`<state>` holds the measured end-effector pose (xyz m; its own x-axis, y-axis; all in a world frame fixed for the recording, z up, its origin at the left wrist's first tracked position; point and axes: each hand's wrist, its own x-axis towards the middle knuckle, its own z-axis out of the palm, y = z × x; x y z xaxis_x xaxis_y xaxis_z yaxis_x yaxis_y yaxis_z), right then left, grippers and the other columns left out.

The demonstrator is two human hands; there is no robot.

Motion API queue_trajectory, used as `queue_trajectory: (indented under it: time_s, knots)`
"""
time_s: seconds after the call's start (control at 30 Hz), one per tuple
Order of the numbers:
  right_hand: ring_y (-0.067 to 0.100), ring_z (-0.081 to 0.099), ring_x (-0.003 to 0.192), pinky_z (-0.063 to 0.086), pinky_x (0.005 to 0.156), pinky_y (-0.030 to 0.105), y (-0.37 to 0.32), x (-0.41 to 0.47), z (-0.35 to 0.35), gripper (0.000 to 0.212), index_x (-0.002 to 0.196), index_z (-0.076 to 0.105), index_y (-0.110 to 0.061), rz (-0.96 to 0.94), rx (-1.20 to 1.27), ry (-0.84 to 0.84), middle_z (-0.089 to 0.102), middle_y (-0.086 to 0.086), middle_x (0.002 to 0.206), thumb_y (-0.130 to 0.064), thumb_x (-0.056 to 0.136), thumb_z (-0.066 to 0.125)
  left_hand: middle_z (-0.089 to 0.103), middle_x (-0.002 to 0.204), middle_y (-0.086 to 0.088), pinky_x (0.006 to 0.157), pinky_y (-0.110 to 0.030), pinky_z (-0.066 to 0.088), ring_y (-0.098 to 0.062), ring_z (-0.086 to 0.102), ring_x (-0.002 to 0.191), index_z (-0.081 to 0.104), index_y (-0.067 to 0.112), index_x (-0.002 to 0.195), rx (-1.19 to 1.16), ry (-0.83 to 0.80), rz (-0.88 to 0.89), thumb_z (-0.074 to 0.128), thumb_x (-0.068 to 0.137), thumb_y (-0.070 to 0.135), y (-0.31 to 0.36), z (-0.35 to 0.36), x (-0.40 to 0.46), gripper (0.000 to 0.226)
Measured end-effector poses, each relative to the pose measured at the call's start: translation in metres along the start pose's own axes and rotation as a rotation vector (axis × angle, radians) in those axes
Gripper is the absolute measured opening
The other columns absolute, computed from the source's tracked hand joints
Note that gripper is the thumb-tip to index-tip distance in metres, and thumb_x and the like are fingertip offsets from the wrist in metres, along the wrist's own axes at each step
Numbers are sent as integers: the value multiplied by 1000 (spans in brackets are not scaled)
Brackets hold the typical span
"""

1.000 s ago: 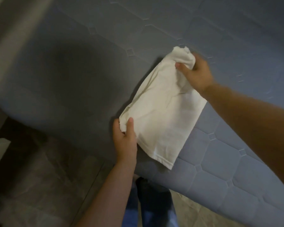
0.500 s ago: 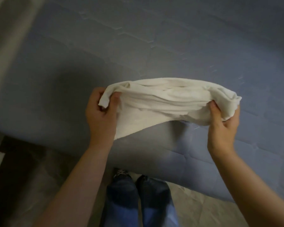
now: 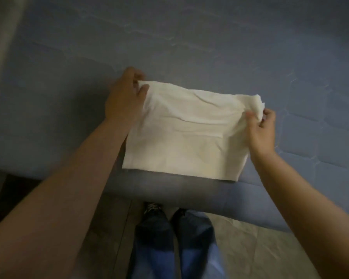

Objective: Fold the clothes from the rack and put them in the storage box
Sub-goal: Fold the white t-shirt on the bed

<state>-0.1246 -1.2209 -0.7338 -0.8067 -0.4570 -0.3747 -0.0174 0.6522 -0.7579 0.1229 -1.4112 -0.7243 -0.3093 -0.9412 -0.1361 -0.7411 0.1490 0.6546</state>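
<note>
Your left hand [image 3: 125, 97] pinches the far left corner of the cream garment [image 3: 187, 133] and your right hand [image 3: 260, 127] its bunched far right corner, likely to spread it flat along the mattress [image 3: 189, 47] near edge for folding

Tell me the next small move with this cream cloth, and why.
Probably lower the far edge onto the quilted blue mattress and let go: the left hand and right hand each pinch a top corner of the cream folded cloth, whose near edge already lies there.
</note>
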Motion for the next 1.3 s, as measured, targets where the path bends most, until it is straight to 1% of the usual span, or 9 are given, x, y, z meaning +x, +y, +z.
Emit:
queue_trajectory:
  time_s: [0.1, 0.27, 0.33, 0.5, 0.63, 0.77, 0.93, 1.13, 1.3]
  knots:
    - [31, 26, 147, 23, 121, 44, 27, 10, 24, 74, 158, 15, -15, -65, -429, 36, 23, 13, 161, -25, 96, 55, 59, 122, -11, 98, -38, 41, -30, 54, 114, 57, 12, 121, 157, 33, 95, 52, 92, 20, -12, 27, -2, 31]
    - [25, -1, 154, 2, 125, 45, 42, -36, 77, 66, 158, 15, -10, -740, -664, -277, 7, 8, 167, -17, 100, 44, 34, 156, -5, 122, -46, 14, -26, 23, 148, 46, 16, 143, 484, -254, 551, 49, 93, 17, -8, 90, -75, 50]
    - [26, -2, 154, 5, 125, 48, 49, -31, 98, 62, 158, 15, -12, -855, -814, -346, 8, 7, 167, -22, 103, 38, 16, 163, -5, 122, -49, 7, -26, 7, 151, 31, 20, 151, 643, -376, 553, 46, 95, 32, -16, 113, -87, 59]
    - [23, -13, 153, -6, 123, 49, 68, 9, 102, 68, 158, -3, -36, -668, -1067, -271, -10, -3, 167, -64, 99, 17, -3, 165, -1, 121, -50, 7, -26, -3, 151, 8, 41, 154, 673, -368, 520, 36, 89, 70, -58, 120, -52, 76]
    - [21, -16, 152, -7, 122, 52, 92, 29, 54, 67, 156, -12, -39, -372, -1129, -145, -16, -8, 165, -68, 98, 4, -1, 165, 2, 121, -53, 6, -23, 1, 151, 5, 40, 154, 686, -288, 401, 28, 92, 72, -79, 100, -30, 73]
    - [26, -13, 153, -3, 122, 56, 94, 15, 19, 69, 159, -8, -22, -387, -1067, -56, -12, 1, 167, -55, 104, 18, -2, 165, -5, 121, -53, 4, -31, -2, 151, 4, 30, 156, 688, -202, 284, 27, 100, 57, -79, 82, -38, 66]
    - [28, -5, 154, 4, 124, 52, 97, -55, 24, 81, 159, 10, -16, -871, -921, -455, 0, 4, 167, -54, 97, 47, 5, 164, -8, 121, -51, 9, -29, 1, 151, 16, 18, 156, 658, -434, 735, 43, 92, 59, -75, 77, -89, 81]
    - [28, 2, 154, 14, 122, 54, 142, -68, 26, 87, 158, 19, -20, -731, -1005, -359, 10, 2, 167, -17, 84, 64, 9, 164, -5, 121, -48, 15, -24, 7, 151, 18, 16, 156, 680, -502, 745, 59, 82, 41, -101, 69, -104, 88]
    - [21, 35, 145, 32, 112, 42, 147, -40, -2, 64, 140, 55, -24, -602, -630, -187, 46, -6, 151, 9, 85, 61, 41, 151, -14, 117, -43, 30, -29, 35, 142, 47, 5, 142, 463, -459, 741, 52, 84, 13, -121, 48, -83, 59]
